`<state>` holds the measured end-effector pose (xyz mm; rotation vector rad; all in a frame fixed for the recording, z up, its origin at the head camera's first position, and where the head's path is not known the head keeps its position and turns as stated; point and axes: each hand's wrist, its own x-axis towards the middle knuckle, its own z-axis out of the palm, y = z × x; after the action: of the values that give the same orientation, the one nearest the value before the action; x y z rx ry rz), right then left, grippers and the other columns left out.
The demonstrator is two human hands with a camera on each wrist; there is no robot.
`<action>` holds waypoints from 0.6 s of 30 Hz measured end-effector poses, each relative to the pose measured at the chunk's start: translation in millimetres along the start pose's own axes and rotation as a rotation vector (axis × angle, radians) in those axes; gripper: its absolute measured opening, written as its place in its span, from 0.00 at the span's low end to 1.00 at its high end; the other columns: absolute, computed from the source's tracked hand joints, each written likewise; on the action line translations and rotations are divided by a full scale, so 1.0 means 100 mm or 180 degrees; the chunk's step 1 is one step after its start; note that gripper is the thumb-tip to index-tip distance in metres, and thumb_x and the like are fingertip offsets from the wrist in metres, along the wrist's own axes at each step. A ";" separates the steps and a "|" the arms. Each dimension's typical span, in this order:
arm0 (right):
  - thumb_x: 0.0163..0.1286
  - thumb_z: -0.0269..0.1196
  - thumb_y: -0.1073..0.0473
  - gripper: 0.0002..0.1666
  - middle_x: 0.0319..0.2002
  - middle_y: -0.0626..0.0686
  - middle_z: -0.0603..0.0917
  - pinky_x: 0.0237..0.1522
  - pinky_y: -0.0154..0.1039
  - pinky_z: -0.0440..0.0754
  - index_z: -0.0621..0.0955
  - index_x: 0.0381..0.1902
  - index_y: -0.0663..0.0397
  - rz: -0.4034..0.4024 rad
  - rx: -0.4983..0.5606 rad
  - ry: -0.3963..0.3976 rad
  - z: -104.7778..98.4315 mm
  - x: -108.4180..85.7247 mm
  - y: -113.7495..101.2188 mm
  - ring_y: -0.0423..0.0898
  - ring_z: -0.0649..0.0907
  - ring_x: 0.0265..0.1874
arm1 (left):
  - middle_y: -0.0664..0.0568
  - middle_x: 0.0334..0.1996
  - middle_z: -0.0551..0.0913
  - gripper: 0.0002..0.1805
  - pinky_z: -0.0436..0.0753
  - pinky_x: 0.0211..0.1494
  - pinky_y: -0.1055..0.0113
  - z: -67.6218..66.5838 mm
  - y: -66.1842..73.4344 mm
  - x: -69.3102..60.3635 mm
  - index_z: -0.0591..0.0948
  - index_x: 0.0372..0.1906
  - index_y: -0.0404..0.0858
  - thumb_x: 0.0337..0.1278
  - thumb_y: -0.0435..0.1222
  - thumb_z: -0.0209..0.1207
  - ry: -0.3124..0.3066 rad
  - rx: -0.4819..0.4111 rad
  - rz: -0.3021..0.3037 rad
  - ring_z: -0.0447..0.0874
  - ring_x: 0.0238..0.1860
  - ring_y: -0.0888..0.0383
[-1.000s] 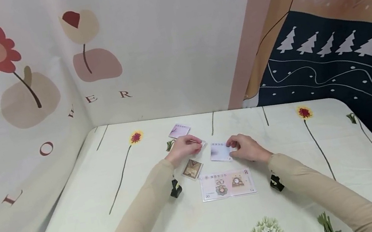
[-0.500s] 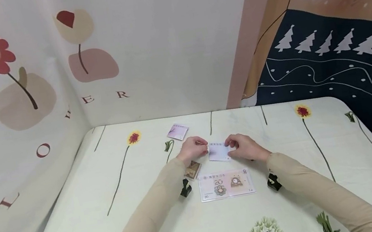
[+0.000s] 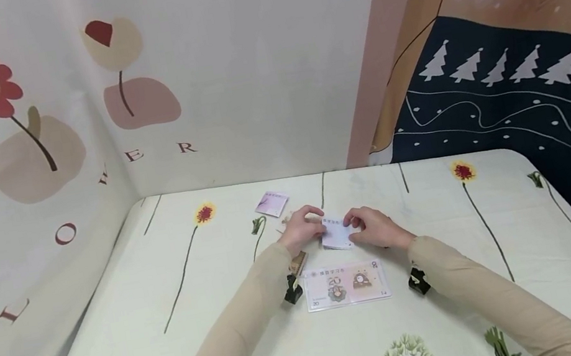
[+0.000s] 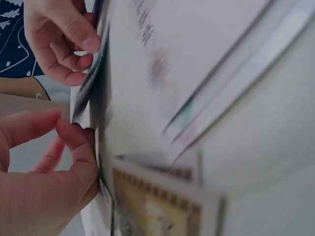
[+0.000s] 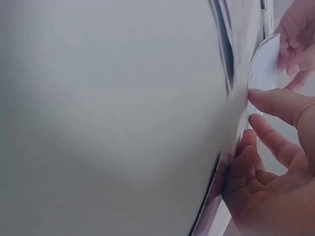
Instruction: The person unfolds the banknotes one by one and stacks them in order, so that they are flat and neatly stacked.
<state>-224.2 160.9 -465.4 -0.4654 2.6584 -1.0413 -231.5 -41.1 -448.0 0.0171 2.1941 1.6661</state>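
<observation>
Between the two hands lies a pale lilac folded play banknote [image 3: 336, 235]. The left hand [image 3: 302, 229] has curled fingers at its left edge and appears to pinch it. On the other side, the right hand [image 3: 379, 228] holds the right edge with thumb and fingers; the right wrist view shows these fingers [image 5: 275, 105] against the paper. A flat 20 play banknote [image 3: 346, 286] lies nearer the person. Beside it a brown stamp [image 3: 299, 262] is partly hidden by the left wrist; it shows larger in the left wrist view.
Another folded purple note [image 3: 271, 204] lies farther back on the left. A small pale piece, too small to identify, shows just behind the left hand. The flower-printed tablecloth [image 3: 430, 330] meets hanging cloth at the back and left.
The left hand has shifted right from beside the stamp to the folded banknote's left edge. A small pale piece it held earlier is no longer in its fingers. The right hand stays at the note.
</observation>
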 end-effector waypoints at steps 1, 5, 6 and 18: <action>0.60 0.68 0.66 0.14 0.34 0.52 0.74 0.37 0.40 0.71 0.80 0.43 0.56 -0.0021 -0.0015 -0.0001 -0.01 -0.01 0.00 0.48 0.72 0.34 | 0.42 0.37 0.83 0.18 0.81 0.45 0.67 0.02 -0.01 0.00 0.76 0.52 0.31 0.54 0.22 0.59 -0.0028 -0.0034 0.0017 0.82 0.38 0.54; 0.60 0.67 0.67 0.13 0.34 0.53 0.75 0.36 0.40 0.72 0.80 0.43 0.58 -0.0074 -0.0003 -0.0055 -0.04 -0.03 -0.02 0.47 0.72 0.33 | 0.46 0.30 0.79 0.16 0.77 0.37 0.71 0.08 -0.03 -0.02 0.79 0.49 0.32 0.53 0.21 0.58 -0.0015 0.0031 0.0055 0.77 0.32 0.58; 0.60 0.67 0.67 0.14 0.35 0.53 0.75 0.36 0.40 0.72 0.79 0.44 0.58 -0.0078 0.0014 -0.0070 -0.05 -0.04 -0.03 0.47 0.72 0.33 | 0.46 0.30 0.78 0.15 0.76 0.37 0.71 0.09 -0.03 -0.03 0.79 0.48 0.32 0.53 0.21 0.57 0.0016 0.0040 0.0062 0.76 0.32 0.58; 0.63 0.63 0.69 0.15 0.45 0.57 0.80 0.48 0.49 0.76 0.79 0.49 0.62 -0.0036 0.0547 0.0305 -0.09 -0.20 -0.14 0.54 0.78 0.44 | 0.45 0.34 0.80 0.17 0.80 0.43 0.68 0.14 -0.08 -0.12 0.79 0.48 0.29 0.52 0.18 0.54 0.0135 -0.0419 0.0281 0.78 0.37 0.56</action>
<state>-206.2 164.2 -447.2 -0.4046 2.6199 -1.3129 -214.4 -33.3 -455.5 0.0438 2.1377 1.8726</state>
